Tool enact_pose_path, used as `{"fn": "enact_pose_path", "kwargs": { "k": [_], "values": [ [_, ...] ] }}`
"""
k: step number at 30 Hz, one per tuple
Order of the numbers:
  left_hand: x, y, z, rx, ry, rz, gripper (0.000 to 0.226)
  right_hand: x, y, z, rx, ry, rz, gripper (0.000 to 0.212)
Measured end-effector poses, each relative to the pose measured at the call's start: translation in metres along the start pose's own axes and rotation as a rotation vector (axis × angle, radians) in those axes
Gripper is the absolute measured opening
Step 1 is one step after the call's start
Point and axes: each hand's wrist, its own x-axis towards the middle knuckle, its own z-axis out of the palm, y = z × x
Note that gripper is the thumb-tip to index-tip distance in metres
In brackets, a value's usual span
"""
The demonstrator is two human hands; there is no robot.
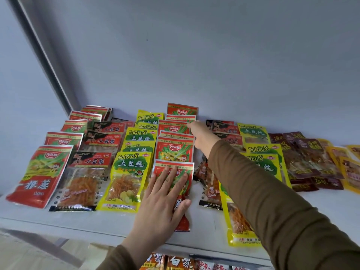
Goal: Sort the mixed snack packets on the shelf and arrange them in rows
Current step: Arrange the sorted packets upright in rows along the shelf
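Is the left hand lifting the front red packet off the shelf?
No, the left hand lies flat with straight fingers on the front red packet, which rests on the shelf.

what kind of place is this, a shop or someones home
Probably a small shop or stockroom. Many identical snack packets, such as yellow TuDouSi packets, lie in sorted rows on a white shelf, and more packaged goods fill a lower shelf.

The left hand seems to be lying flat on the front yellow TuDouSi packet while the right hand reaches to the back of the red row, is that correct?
Not quite. In the head view the left hand lies flat on the front red packet, beside the front yellow TuDouSi packet. The right hand does reach to the back of the red row.
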Motion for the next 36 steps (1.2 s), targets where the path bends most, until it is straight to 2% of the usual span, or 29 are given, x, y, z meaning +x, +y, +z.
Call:
{"fn": "enact_pose_path", "kwargs": {
  "k": [6,9,12,13,16,21,24,28,31,33,36],
  "values": [
    [0.0,0.0,-0.001,-0.027,0.01,0.008,0.067,-0.001,0.003,-0.002,-0.045,-0.02,-0.014,0.016],
    [0.0,0.001,-0.004,-0.032,0.033,0.006,0.065,-0.004,0.0,-0.009,-0.107,-0.023,-0.104,0.03],
    [-0.003,0.002,-0.01,-0.07,0.078,0.022,0.061,-0.019,-0.008,-0.03,-0.2,0.022,-0.216,0.059],
    [-0.004,0.003,-0.012,-0.085,0.096,0.03,0.06,-0.025,-0.01,-0.041,-0.215,0.034,-0.255,0.062],
    [-0.005,0.003,-0.02,-0.108,0.112,0.042,0.06,-0.043,-0.013,-0.084,-0.234,0.1,-0.328,0.058],
    [0.009,0.019,-0.03,-0.119,0.082,0.061,0.061,-0.079,-0.009,-0.146,-0.27,0.26,-0.331,0.047],
    [0.023,0.038,-0.028,-0.075,0.021,0.11,0.065,-0.103,0.003,-0.163,-0.448,0.244,-0.36,0.037],
    [0.036,0.068,-0.016,0.046,-0.073,0.178,0.079,-0.127,0.027,-0.179,-0.837,0.204,-0.334,0.03],
    [0.034,0.086,0.005,0.122,-0.167,0.221,0.095,-0.134,0.048,-0.191,-1.073,0.274,-0.294,0.045],
    [0.032,0.1,0.022,0.131,-0.209,0.203,0.097,-0.137,0.063,-0.203,-1.16,0.356,-0.34,0.054],
    [0.039,0.125,0.039,0.126,-0.193,0.141,0.092,-0.141,0.083,-0.226,-1.073,0.405,-0.41,0.062]
  ]
}}
